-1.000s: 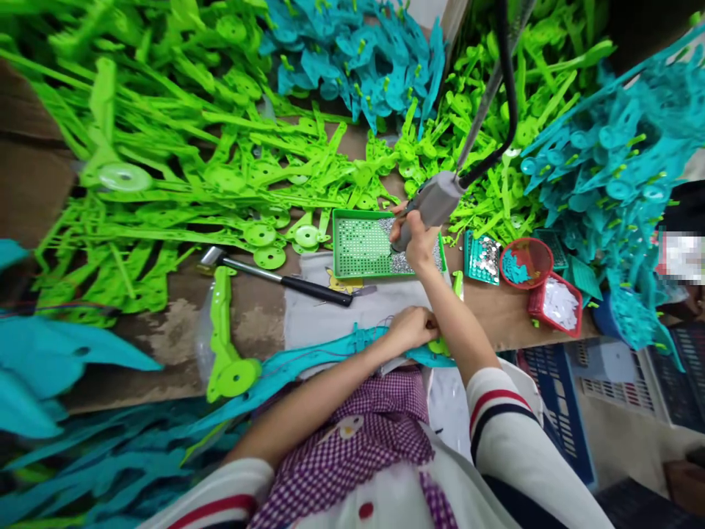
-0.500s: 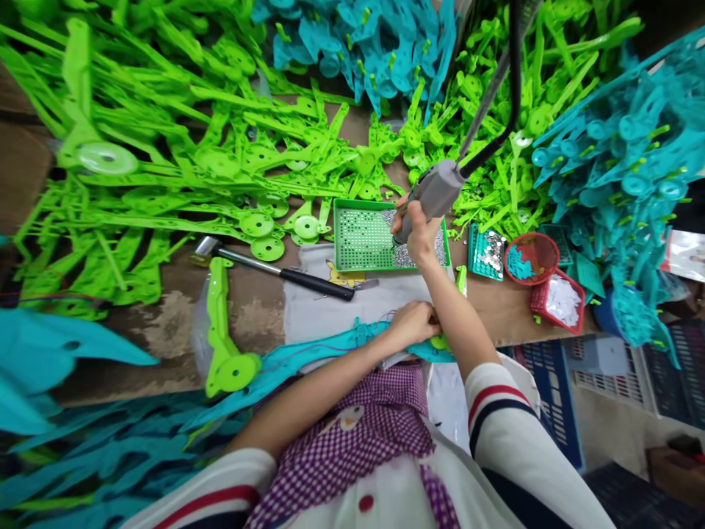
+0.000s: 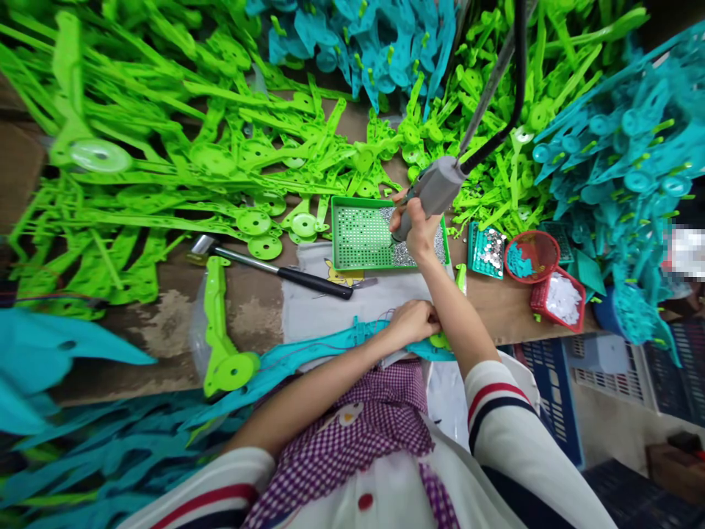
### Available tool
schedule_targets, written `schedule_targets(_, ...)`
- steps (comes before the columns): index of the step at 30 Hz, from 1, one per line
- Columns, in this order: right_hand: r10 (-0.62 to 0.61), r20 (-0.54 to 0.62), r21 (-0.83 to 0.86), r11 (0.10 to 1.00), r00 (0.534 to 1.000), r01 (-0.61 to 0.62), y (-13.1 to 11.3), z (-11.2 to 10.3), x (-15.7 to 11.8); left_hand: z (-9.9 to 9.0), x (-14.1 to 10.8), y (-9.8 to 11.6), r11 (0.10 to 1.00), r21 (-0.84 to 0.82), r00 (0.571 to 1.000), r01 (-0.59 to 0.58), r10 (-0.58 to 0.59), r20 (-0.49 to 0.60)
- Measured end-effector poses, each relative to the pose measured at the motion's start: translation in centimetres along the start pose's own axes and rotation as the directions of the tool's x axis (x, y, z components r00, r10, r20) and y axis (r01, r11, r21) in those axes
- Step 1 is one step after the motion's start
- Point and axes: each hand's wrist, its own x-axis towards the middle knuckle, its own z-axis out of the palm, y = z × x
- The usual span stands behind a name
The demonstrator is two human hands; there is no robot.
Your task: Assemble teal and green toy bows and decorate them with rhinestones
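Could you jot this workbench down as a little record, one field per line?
Right hand: grips gray power tool, over green tray
Left hand: at long blue part; grip unclear
Tray contents: small metal pieces, towards right
Nearer, to the left: black-handled hammer
Right of tray: round red basket holding blue pieces
Beyond: heaped green parts

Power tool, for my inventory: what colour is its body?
Mostly grey; the power tool shows best in the head view.

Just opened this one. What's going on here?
A person's right hand grips a gray handheld tool over a green tray holding small metal pieces. The left hand is on a long blue part, its fingertips partly hidden by the right forearm. A hammer lies nearby.
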Motion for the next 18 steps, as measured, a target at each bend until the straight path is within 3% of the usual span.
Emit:
schedule_targets(4, -0.012, -0.038, 0.002, 1.000, 0.999, 0.012, -1.3, -0.1, 0.3, 0.0, 0.0, -0.1, 1.000, -0.006, 1.000, -0.010, 0.010, 0.001)
schedule_targets(7, -0.040, -0.076, 0.003, 0.999, 0.996, 0.041, -3.3, -1.4, 0.0, 0.0, 0.1, -0.2, 0.999, -0.010, 0.999, -0.032, 0.032, -0.004)
schedule_targets(10, -0.031, -0.101, -0.018, 0.999, 0.994, 0.029, -6.0, -4.8, -2.4, 0.1, 0.1, -0.4, 0.998, -0.019, 0.998, -0.059, 0.059, -0.011)
schedule_targets(13, 0.012, -0.166, -0.069, 0.997, 0.986, -0.023, -7.9, -9.2, -6.8, 0.2, 0.3, -0.6, 0.997, -0.033, 0.997, -0.076, 0.075, -0.012)
schedule_targets(18, 0.046, -0.276, -0.127, 0.988, 0.960, -0.084, -7.5, -13.9, -12.1, 0.3, 0.6, -0.7, 0.996, -0.042, 0.997, -0.078, 0.078, -0.002)
